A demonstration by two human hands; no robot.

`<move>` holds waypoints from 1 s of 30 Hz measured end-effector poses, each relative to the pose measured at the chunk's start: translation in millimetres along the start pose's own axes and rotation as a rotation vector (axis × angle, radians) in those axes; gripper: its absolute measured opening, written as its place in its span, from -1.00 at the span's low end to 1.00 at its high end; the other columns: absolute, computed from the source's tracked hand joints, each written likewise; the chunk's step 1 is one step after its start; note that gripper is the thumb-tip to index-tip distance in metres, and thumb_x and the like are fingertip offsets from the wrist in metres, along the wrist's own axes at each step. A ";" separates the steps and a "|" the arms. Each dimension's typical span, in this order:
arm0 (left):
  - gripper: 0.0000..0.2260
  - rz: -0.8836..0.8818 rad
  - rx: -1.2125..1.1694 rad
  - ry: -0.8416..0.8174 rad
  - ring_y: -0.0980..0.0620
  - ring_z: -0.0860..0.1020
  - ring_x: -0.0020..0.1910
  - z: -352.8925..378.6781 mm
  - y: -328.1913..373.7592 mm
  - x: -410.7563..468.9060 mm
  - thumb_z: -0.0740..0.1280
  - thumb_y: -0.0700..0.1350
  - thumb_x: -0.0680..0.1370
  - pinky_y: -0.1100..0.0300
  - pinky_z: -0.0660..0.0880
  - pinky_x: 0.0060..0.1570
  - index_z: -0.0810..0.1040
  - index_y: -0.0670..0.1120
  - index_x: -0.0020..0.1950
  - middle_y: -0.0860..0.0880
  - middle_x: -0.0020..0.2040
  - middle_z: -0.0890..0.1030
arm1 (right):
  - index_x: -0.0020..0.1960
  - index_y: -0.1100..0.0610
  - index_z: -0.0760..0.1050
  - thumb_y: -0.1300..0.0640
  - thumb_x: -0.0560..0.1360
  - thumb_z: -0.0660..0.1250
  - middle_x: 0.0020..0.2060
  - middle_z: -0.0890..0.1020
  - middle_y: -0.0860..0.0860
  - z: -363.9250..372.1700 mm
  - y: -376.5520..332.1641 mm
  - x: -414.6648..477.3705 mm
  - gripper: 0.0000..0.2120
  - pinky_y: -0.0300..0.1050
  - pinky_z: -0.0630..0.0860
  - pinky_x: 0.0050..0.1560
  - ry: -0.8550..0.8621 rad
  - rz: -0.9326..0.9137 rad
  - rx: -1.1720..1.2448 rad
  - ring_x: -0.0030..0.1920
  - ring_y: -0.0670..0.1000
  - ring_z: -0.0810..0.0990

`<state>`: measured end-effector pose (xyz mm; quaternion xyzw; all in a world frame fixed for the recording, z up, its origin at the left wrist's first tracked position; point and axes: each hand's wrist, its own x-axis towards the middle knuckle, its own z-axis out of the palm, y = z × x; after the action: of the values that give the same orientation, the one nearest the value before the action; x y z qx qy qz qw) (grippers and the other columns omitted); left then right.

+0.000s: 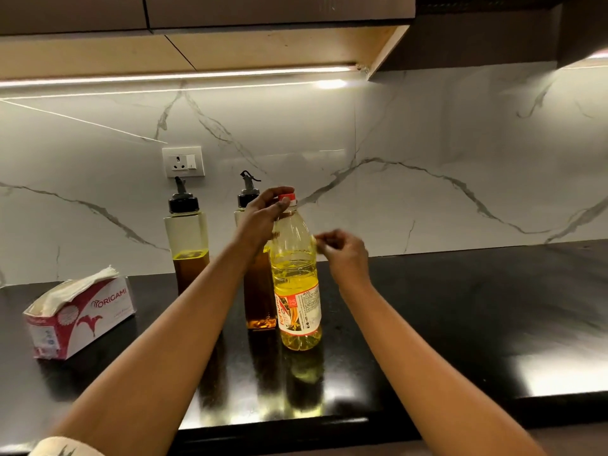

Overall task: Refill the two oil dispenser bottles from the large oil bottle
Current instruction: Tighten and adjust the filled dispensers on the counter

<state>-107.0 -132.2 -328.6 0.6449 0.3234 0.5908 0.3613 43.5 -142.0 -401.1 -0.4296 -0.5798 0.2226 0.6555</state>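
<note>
Standing on the counter (460,307) with open room to its right, the large oil bottle (297,284) was capped. The left dispenser (187,238) and right dispenser (260,291) beside it were lidded and low, so refilling had not begun. The left hand (263,212) gripped the red cap (287,195). The right hand (345,251) hovered beside the bottle, its grip unclear.

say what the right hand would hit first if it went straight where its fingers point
Probably the large oil bottle, at its clear upper part: fingertips of the right hand point left at it. Depth is unclear.
</note>
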 end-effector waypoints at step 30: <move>-0.74 0.105 0.148 -0.007 0.04 0.61 0.01 -20.0 10.0 3.9 0.43 -0.01 0.39 0.15 0.59 -0.07 0.64 0.01 0.06 -0.03 0.05 0.65 | 0.00 0.15 0.54 0.30 0.43 0.42 -0.10 0.62 0.06 19.6 -53.9 30.9 -0.83 -0.18 0.59 -0.03 -0.106 0.060 0.243 -0.09 -0.03 0.62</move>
<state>-126.6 -132.5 -317.3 0.6878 0.3306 0.5812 0.2824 20.8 -140.3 -340.0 -0.3519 -0.5694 0.3330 0.6641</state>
